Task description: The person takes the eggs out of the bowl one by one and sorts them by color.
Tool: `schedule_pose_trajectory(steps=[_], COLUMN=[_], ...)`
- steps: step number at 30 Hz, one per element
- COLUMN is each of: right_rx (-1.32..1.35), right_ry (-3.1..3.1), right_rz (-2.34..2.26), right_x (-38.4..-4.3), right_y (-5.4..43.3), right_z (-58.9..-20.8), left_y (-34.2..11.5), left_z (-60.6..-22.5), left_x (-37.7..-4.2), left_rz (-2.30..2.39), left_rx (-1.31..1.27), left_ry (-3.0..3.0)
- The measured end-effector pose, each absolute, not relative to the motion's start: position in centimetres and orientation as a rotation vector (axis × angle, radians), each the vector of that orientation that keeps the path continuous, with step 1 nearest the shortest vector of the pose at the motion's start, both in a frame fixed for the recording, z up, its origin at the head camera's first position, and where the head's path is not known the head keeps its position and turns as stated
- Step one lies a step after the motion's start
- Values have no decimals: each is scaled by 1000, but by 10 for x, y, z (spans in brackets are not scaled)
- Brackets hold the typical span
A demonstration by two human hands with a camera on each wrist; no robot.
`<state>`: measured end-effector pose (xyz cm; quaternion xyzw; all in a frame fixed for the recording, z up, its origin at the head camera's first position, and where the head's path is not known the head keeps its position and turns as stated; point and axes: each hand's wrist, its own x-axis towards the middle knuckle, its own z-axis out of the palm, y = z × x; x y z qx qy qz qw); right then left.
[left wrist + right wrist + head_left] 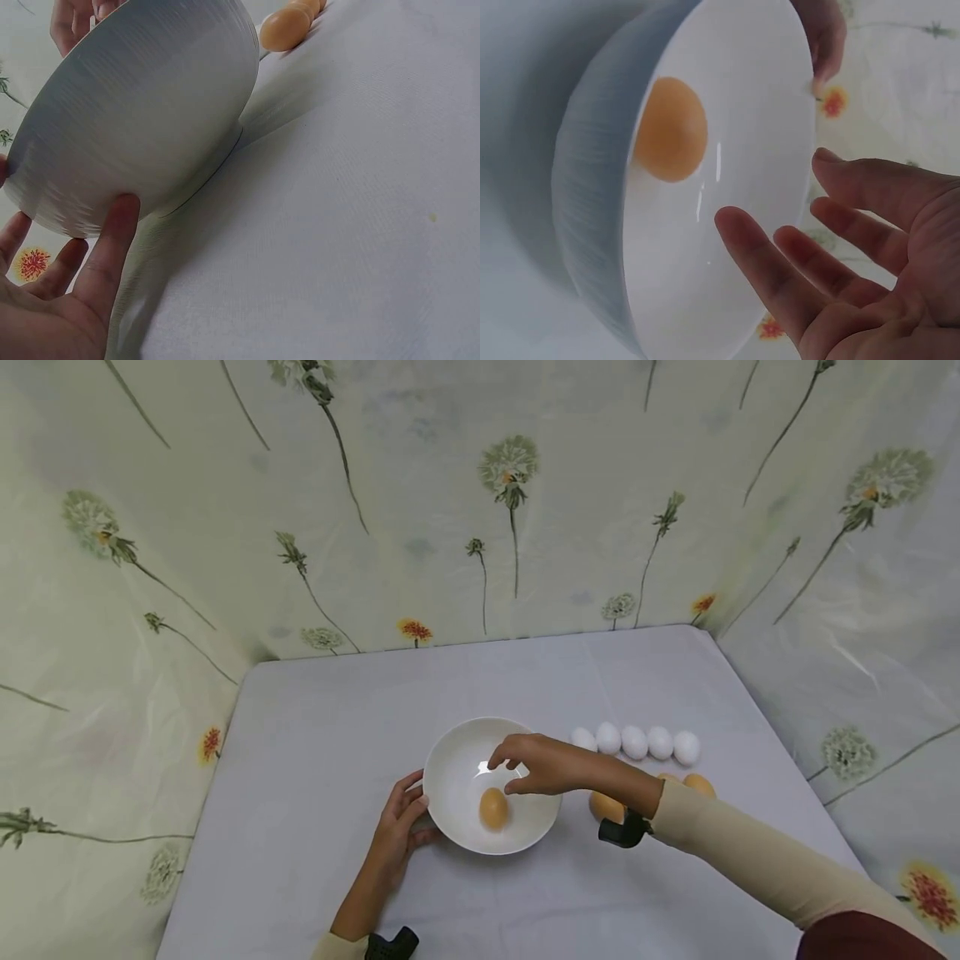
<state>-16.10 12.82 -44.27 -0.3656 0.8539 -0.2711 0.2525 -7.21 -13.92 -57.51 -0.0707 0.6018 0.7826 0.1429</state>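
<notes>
A white bowl (457, 752) with a ridged outer wall (150, 97) stands on the table. One brown egg (493, 810) lies inside it, also plain in the right wrist view as an orange-brown egg (671, 131). My left hand (399, 827) holds the bowl's left side, its spread fingers and thumb (120, 232) against the outer wall. Over the bowl's right half hovers my right hand (536, 764), fingers loosely bent and apart, with nothing between them. In the right wrist view its fingertips (739, 225) are separate from the egg.
Right of the bowl, several white eggs (634, 742) form a row. Nearer me are several brown eggs (606, 807), partly hidden by my right forearm. A pale cloth (337, 735) covers the table, and flower-printed sheets (420, 527) surround its back and sides.
</notes>
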Motion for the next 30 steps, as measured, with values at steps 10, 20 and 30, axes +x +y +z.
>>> schedule_pose_trajectory(steps=[10,20,30], right_rx=[-1109,-1199,-1208], right_ry=[2310,2358,2348], right_rz=[-614,-478,-390], right_x=[-162,-152,-148], right_y=[113,95,84], right_z=[-473,-498,-499], left_y=[-139,-139,-140], left_z=[-575,-575,-574], left_x=[-73,-73,-72], left_rz=[2249,2258,2257], left_rx=[-208,-206,-198], left_ry=[1731,1723,1730])
